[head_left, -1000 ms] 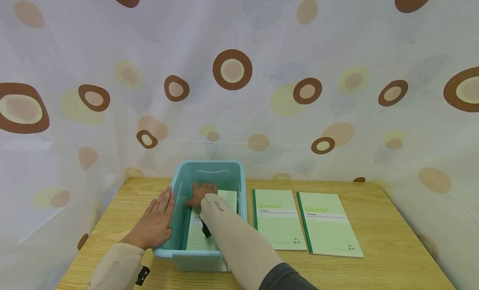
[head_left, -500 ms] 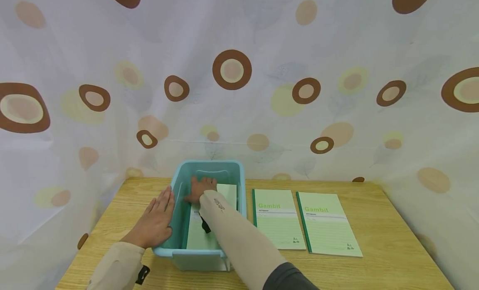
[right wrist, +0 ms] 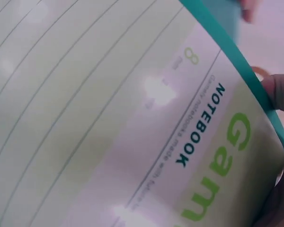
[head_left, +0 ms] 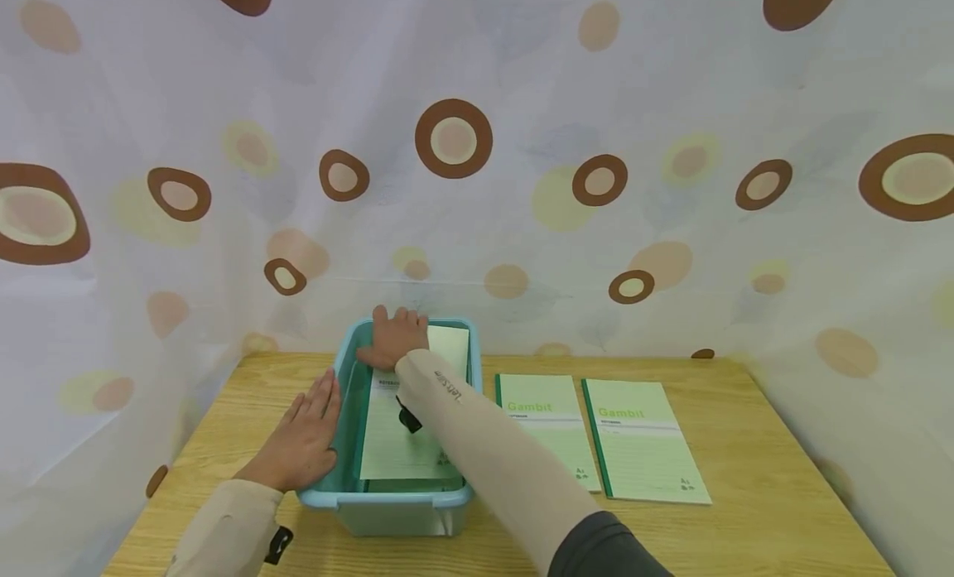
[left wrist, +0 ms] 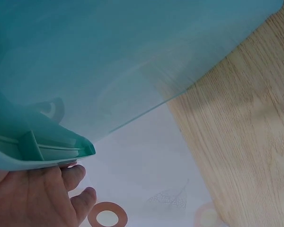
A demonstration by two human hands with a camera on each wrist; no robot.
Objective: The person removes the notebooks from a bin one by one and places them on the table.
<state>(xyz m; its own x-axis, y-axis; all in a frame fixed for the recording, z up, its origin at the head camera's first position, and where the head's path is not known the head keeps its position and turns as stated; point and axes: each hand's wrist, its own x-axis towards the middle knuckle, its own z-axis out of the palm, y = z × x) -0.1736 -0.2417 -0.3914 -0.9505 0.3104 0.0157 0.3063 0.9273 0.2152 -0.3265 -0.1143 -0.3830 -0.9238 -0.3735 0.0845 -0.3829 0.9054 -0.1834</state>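
My right hand (head_left: 397,343) grips the top end of a pale green Gambit notebook (head_left: 398,449) above the blue plastic bin (head_left: 387,500). Close up in the right wrist view, the thumb (right wrist: 278,92) lies at the dark green spine of this notebook (right wrist: 104,104), and the other fingers are mostly out of sight. Below it, a strip of another notebook (head_left: 413,484) shows inside the bin. My left hand (head_left: 301,436) rests along the bin's left rim with its fingers extended. From the left wrist, that hand (left wrist: 42,196) lies right under the lip of the bin (left wrist: 109,71).
Two more Gambit notebooks, one beside the bin (head_left: 547,411) and one farther right (head_left: 648,444), lie flat on the wooden table (head_left: 775,494). A patterned sheet (head_left: 522,229) hangs behind the table and along both sides.
My right hand has risen from inside the bin to its back rim, lifting the notebook and uncovering part of another below. The left hand keeps its place on the rim.
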